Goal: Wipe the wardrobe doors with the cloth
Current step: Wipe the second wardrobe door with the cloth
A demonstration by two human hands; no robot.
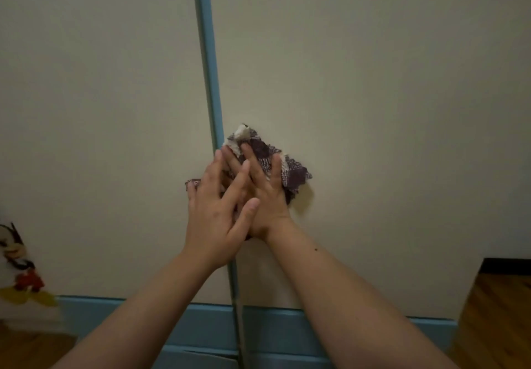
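Two cream wardrobe doors fill the view, the left door (100,109) and the right door (373,95), split by a blue vertical strip (211,75). A purple and white checked cloth (290,171) is pressed flat against the right door beside the strip. My right hand (265,193) lies on the cloth with fingers spread. My left hand (215,213) overlaps the right one, its fingers spread over the cloth's left part. A small corner of the cloth (193,183) shows left of my left hand.
A blue base band (120,315) runs under the doors, with blue drawer fronts (287,337) below. A colourful cartoon sticker (20,268) sits on the far left. Wooden floor (500,319) shows at the lower right, past the wardrobe's edge.
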